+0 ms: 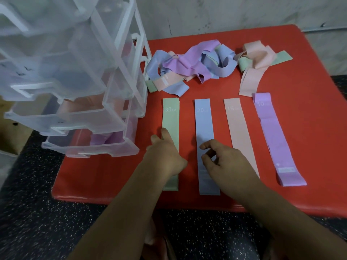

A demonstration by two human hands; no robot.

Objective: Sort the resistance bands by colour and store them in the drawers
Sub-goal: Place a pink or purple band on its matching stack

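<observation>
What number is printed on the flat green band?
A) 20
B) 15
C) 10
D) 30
D: the green band has 30 printed in white near its far end.

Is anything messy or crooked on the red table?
Yes. The purple band lies slanted and rumpled, while the green band, blue band and pink band beside it lie straight. Behind them, a tangled heap of bands lies unsorted.
</observation>
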